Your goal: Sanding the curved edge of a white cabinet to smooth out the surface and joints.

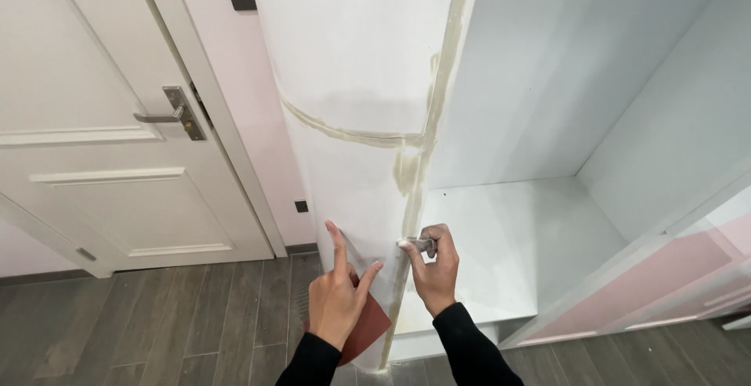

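While your right hand [432,265] grips small scraper [417,243] on panel edge [422,159], left hand [338,296] pinches sandpaper [366,325]; filler seams apparently unsanded.

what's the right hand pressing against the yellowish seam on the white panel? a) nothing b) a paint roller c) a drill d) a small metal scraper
d: the right hand pinches a small metal scraper with its tip on the yellowish seam at the white panel's edge.
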